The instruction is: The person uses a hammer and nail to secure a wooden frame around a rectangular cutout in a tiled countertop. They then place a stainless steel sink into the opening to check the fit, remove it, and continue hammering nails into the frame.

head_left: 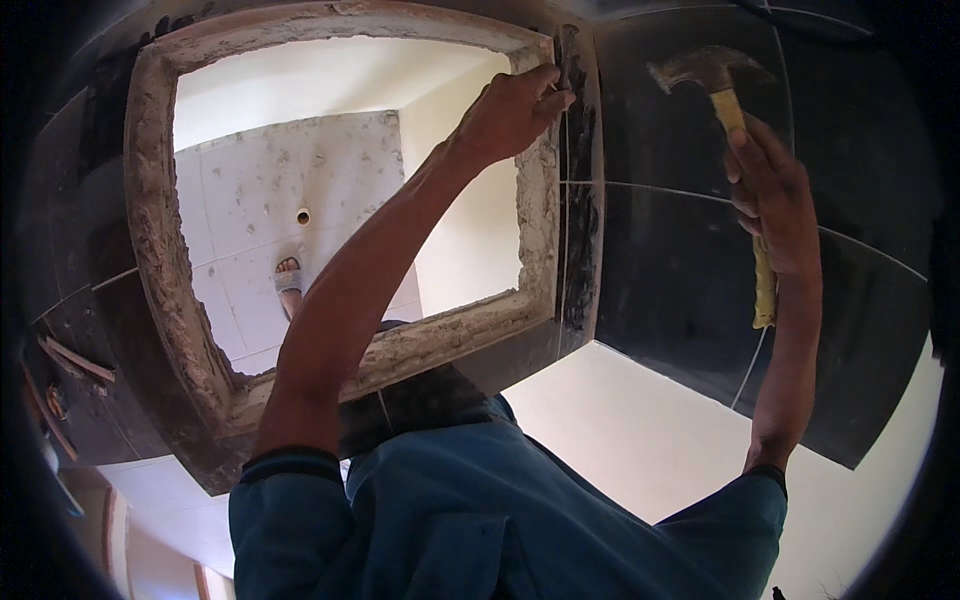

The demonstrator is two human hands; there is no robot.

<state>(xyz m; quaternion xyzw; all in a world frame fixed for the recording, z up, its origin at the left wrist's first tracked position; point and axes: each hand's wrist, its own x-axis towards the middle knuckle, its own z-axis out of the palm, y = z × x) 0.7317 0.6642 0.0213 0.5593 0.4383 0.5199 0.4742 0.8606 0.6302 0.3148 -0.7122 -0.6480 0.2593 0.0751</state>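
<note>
**Lining up for a chipping blow**

We seem to be at a chipping step; the next move calls for a square strike with fingers kept clear. At left stands a squarish frame (150, 230) of pale, crumbly, broken mortar. Our left hand (510, 110) pinches thumb and fingers around a slim metal chisel (569, 50) at the frame's upper right corner (its tip is hard to make out). Then comes a scarred dark strip (583, 200), beside smooth, glossy black tiles (670, 260). Farther right, our right hand (778, 205) wraps firmly round a yellow-gripped claw hammer (726, 105), well apart from the chisel.
</note>
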